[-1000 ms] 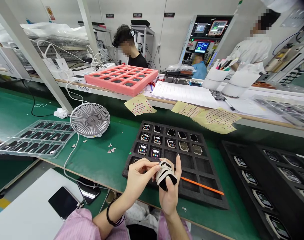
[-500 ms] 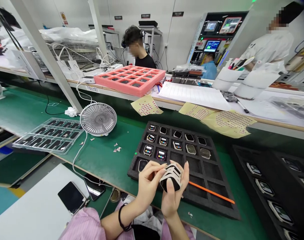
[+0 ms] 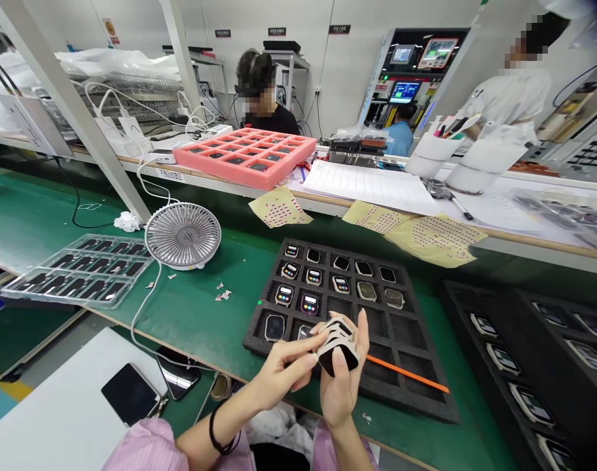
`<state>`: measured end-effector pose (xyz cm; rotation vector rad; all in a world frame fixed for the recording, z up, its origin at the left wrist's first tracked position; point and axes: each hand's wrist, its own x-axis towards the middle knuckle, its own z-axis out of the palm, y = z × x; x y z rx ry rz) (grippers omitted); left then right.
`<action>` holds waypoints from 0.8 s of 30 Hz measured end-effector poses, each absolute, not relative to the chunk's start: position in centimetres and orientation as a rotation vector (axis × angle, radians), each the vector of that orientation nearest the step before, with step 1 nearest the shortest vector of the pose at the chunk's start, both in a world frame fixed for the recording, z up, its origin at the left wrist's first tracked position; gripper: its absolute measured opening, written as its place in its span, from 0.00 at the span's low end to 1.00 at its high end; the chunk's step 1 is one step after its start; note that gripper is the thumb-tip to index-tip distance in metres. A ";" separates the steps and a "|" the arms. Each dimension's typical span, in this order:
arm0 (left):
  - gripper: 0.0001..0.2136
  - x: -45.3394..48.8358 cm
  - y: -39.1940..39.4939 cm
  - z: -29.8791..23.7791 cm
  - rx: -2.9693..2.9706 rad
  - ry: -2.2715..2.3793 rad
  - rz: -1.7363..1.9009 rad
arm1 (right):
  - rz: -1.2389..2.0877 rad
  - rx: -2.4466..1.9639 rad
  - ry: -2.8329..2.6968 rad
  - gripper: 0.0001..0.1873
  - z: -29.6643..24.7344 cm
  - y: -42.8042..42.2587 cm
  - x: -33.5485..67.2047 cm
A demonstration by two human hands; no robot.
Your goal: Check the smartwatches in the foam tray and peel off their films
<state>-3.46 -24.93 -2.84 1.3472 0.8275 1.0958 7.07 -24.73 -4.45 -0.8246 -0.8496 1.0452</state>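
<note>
- Below the work, probably at risk of a knock if something dropped, lay a black foam tray (image 3: 401,327); its square compartments held watches (image 3: 284,295).
- On the shelf, a pink tray (image 3: 220,171) held dark pieces.
- The right hand (image 3: 342,396) was closed around a watch stack (image 3: 338,337), thumb on its front; the left hand (image 3: 281,366) touched its side, though whether it pinched was unclear.
- The watch stack, above the tray's near side, could have splayed if the thumb eased.
</note>
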 end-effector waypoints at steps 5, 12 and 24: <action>0.25 -4.9 -25.0 -1.6 1.555 0.891 0.873 | 1.124 -0.877 -0.889 0.33 -4.3 -24.7 7.2; 0.14 -13.3 -20.3 -4.5 1.709 1.979 1.088 | 1.202 -0.866 -0.810 0.31 -4.0 -23.7 7.5; 0.06 -17.9 -18.5 -7.5 1.658 2.339 0.846 | 1.266 -0.837 -0.721 0.30 -3.4 -23.8 7.8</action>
